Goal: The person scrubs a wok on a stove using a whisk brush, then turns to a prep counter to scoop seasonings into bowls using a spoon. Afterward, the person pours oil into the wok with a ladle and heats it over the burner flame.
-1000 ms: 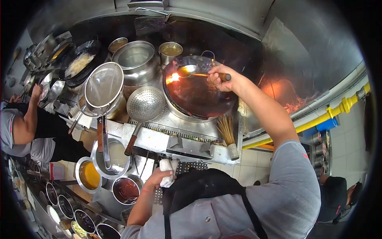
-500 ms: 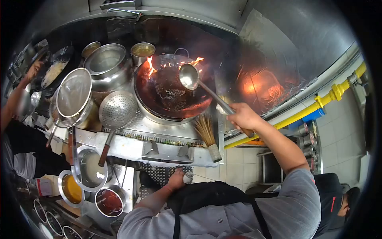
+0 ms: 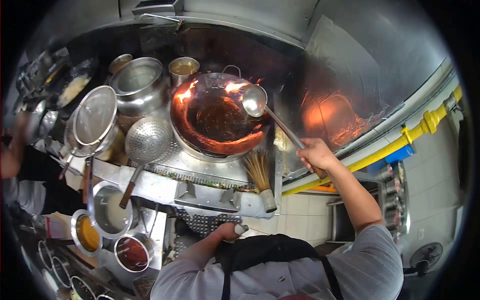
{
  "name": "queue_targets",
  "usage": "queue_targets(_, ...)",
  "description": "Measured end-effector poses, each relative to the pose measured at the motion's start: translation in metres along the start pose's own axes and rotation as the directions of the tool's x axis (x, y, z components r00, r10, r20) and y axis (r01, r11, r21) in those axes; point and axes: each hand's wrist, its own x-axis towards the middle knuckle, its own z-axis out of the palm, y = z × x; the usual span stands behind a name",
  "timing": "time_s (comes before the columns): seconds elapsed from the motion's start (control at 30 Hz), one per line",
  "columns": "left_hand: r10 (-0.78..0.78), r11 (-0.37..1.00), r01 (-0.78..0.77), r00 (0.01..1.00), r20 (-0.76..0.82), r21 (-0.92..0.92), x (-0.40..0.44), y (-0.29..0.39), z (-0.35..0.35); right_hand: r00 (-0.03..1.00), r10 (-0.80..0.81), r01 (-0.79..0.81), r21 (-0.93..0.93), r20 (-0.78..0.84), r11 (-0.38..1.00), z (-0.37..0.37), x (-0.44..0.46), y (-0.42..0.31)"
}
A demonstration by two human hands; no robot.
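My right hand is closed around the handle of a long steel ladle. The ladle's bowl is over the right rim of a large dark wok. Flames rise along the wok's far side, and its inner wall glows orange. Dark, shiny liquid or oil seems to lie at the bottom. Low in front of my apron is my left hand, its fingers curled by a small whitish thing that I cannot make out. A bristle brush leans at the stove's front edge, between my hands and the wok.
Left of the wok are a perforated skimmer, a mesh strainer and a steel pot. Pans of sauce stand lower left. Another person's arm is at far left. A yellow pipe runs along the right.
My right hand and the ladle have shifted right, from over the wok towards its rim. The view has turned slightly; a person at the lower right is out of view and a fan shows.
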Motion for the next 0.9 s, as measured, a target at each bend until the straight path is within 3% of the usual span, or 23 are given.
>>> queue_targets(0.03,-0.031,0.999,0.031,0.999,-0.007,0.015,-0.021,-0.001,-0.014,1.0,-0.015,0.015,-0.057,-0.002,0.998,0.004,0.015,0.009)
queue_targets(0.1,-0.194,0.968,0.176,0.976,-0.094,-0.177,-0.067,-0.018,-0.039,0.996,-0.093,0.093,-0.062,-0.006,0.994,0.017,0.033,0.016)
queue_targets(0.13,-0.133,0.932,0.043,0.964,-0.229,-0.36,-0.087,-0.037,-0.043,0.987,-0.159,0.155,-0.095,-0.035,0.983,0.024,0.039,0.018)
queue_targets(0.2,-0.327,0.898,0.154,0.859,-0.393,-0.411,-0.128,-0.064,-0.051,0.98,-0.19,0.183,-0.127,-0.051,0.975,0.035,0.05,0.023)
queue_targets(0.27,-0.427,0.864,0.238,0.813,-0.396,-0.444,-0.172,-0.078,-0.071,0.979,-0.202,0.197,-0.11,-0.029,0.974,0.045,0.06,0.028)
queue_targets(0.33,-0.526,0.806,0.248,0.717,-0.458,-0.537,-0.226,-0.041,-0.099,0.982,-0.19,0.191,-0.017,0.018,0.982,0.054,0.067,0.035)
queue_targets(0.4,-0.554,0.797,0.174,0.592,-0.585,-0.579,-0.257,-0.04,-0.102,0.986,-0.043,0.017,0.162,0.161,0.987,0.061,0.068,0.031)
queue_targets(0.47,-0.526,0.769,-0.008,0.56,-0.64,-0.639,-0.279,-0.047,-0.101,0.983,-0.053,0.003,0.271,0.177,0.963,0.065,0.054,0.022)
queue_targets(0.57,-0.564,0.722,-0.081,0.505,-0.653,-0.687,-0.298,-0.031,-0.105,0.902,0.12,-0.348,0.535,0.414,0.77,0.06,0.041,0.01)
queue_targets(0.6,-0.563,0.705,-0.13,0.496,-0.662,-0.697,-0.302,-0.021,-0.108,0.902,0.127,-0.349,0.527,0.412,0.775,0.058,0.038,0.007)
queue_targets(0.67,-0.529,0.722,-0.174,0.486,-0.696,-0.67,-0.304,-0.016,-0.11,0.793,0.065,-0.522,0.622,0.605,0.584,0.052,0.036,0.002)
queue_targets(0.7,-0.543,0.712,-0.154,0.499,-0.676,-0.685,-0.305,-0.014,-0.113,0.776,0.069,-0.566,0.643,0.627,0.516,0.052,0.032,-0.003)
queue_targets(0.83,-0.528,0.729,-0.131,0.516,-0.674,-0.672,-0.298,-0.026,-0.117,0.714,0.046,-0.645,0.629,0.699,0.434,0.059,0.033,-0.02)
queue_targets(0.9,-0.524,0.73,-0.133,0.52,-0.674,-0.67,-0.298,-0.027,-0.121,0.72,0.039,-0.629,0.628,0.693,0.458,0.066,0.032,-0.035)
